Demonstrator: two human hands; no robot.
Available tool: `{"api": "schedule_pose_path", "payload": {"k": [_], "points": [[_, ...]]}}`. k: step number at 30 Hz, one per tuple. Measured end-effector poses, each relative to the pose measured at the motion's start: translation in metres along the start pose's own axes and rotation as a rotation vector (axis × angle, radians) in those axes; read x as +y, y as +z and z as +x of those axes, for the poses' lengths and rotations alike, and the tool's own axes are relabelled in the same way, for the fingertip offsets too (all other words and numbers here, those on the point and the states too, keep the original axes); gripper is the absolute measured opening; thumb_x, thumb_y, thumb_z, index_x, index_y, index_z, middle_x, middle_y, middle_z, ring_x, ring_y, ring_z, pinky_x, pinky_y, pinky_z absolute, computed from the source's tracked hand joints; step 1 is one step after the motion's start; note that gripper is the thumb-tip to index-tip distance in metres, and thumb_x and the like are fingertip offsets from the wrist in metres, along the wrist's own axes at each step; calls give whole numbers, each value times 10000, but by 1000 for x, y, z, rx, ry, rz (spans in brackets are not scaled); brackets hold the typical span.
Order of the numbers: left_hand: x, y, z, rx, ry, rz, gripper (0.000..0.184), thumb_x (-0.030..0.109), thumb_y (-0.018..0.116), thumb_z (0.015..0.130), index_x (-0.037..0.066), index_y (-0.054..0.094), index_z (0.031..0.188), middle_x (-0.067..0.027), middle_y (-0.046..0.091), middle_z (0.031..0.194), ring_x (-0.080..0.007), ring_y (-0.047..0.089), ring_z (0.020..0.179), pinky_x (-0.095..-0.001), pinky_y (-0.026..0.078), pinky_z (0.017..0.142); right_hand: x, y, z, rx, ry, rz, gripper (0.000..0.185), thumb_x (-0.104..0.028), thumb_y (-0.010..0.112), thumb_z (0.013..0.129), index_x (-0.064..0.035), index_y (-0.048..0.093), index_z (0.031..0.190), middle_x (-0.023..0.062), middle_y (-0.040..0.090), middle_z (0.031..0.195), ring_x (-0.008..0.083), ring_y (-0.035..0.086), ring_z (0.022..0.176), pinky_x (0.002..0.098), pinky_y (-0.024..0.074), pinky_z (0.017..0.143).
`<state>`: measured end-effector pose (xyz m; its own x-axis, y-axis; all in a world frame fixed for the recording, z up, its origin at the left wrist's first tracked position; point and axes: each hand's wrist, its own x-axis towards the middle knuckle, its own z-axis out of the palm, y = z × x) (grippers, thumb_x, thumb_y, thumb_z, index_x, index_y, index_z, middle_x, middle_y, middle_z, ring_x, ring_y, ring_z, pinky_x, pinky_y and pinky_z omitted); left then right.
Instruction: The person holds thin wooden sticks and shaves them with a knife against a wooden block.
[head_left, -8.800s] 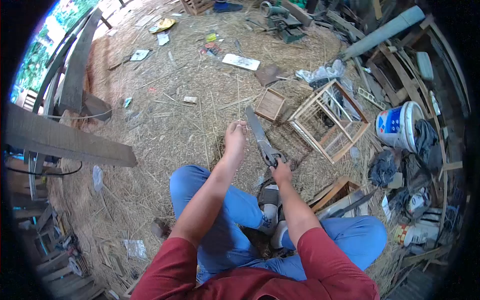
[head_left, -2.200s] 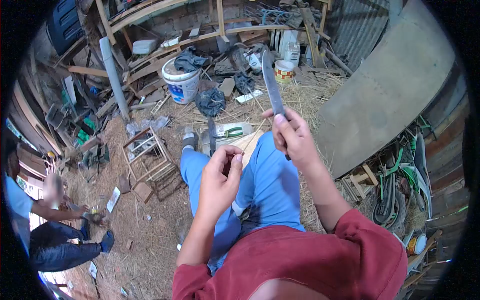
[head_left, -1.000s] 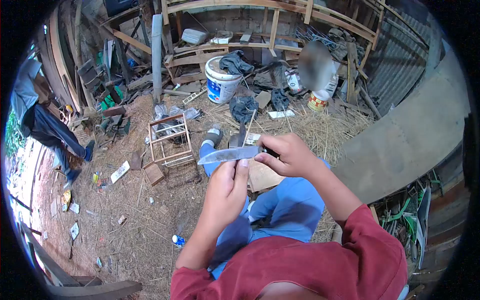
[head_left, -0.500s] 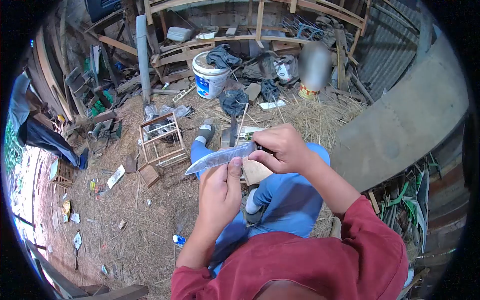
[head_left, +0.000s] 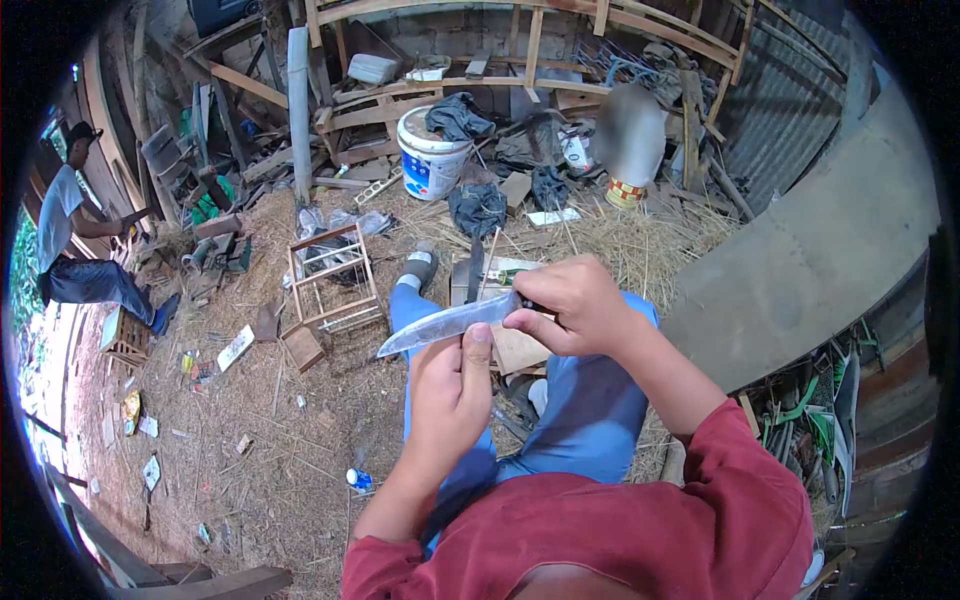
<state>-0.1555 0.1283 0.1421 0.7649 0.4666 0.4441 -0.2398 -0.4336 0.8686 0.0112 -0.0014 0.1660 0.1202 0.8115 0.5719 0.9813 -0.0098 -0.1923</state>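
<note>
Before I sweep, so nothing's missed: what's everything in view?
Knife: one, silver-bladed, at both hands
Wooden frame: one, brown, floor, left
Bucket: one, white-and-blue, back
Crumpled plastic: several, black, on and near bucket
Tin: one, red-yellow, right of bucket
Panel: one, grey-brown, right side
Small container: one, blue-white, floor, lower left
Co-worker: one, grey shirt, far left
Scraps: many, mixed colours, floor
Left hand: one, bare, at the blade
Right hand: one, bare, on the handle

Centre: knife blade point(head_left: 440, 327), silver-grey. Bottom: shirt point(head_left: 600, 530), plain dark red; trousers point(head_left: 590, 410), blue. Upper centre: bucket point(head_left: 432, 160), white with blue label. Upper right: tub point(head_left: 625, 193), red-and-yellow checks. Lower left: small container point(head_left: 359, 480), blue and white. Right: board point(head_left: 810, 270), grey-beige.
</note>
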Motion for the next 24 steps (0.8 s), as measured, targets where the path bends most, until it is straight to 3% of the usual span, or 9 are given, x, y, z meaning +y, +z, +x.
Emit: {"api": "schedule_pose_path", "payload": {"k": [2,9,11,12,14,18,20,24], "points": [[-3,-1,1,-35,-20,-19,290,202,505,1068,-48,645,1019,-194,661,842,-324,634,730,-405,478,689,5,4,1,-32,3,16,385,-425,670,919,-91,555,765,126,567,626,347,609,586,448,432,506],[-17,8,19,51,-1,56,296,178,527,1059,-51,664,931,-180,639,748,-311,617,655,-403,466,639,26,11,13,-17,-8,20,359,-421,670,916,-97,587,788,124,580,626,347,616,586,441,442,506],[-27,15,26,125,-16,27,313,175,555,1052,-50,664,865,-140,611,688,-212,564,594,-368,432,585,35,15,17,6,-9,16,356,-420,672,915,-98,591,788,120,588,629,343,620,588,436,449,508],[-31,18,29,122,-22,29,313,175,555,1052,-50,664,865,-140,611,688,-212,564,594,-368,432,585,39,17,18,30,-17,10,353,-420,674,913,-99,595,787,116,595,632,340,624,589,432,457,510],[-38,25,38,168,-111,-89,325,187,581,1047,-47,654,835,-90,575,664,-102,484,610,-327,392,553,49,19,22,52,-22,-7,358,-421,674,912,-98,592,781,115,602,638,337,631,597,430,462,513],[-50,35,53,191,-51,-33,341,219,586,1050,-41,646,837,-41,565,683,-60,444,654,-301,382,555,68,19,27,57,-13,-18,385,-431,672,914,-88,581,766,123,609,649,340,639,610,437,468,521],[-54,45,61,222,-106,-139,427,279,544,1075,78,486,703,86,418,669,-24,313,611,-250,245,519,79,24,25,60,17,-1,393,-436,669,918,-85,579,765,128,608,649,347,638,611,442,469,524],[-68,61,68,211,-124,-155,401,279,546,1075,87,503,725,100,407,682,-5,302,629,-236,223,521,92,30,14,56,81,40,375,-408,691,909,-76,581,774,137,596,644,362,623,603,448,458,521]]}}
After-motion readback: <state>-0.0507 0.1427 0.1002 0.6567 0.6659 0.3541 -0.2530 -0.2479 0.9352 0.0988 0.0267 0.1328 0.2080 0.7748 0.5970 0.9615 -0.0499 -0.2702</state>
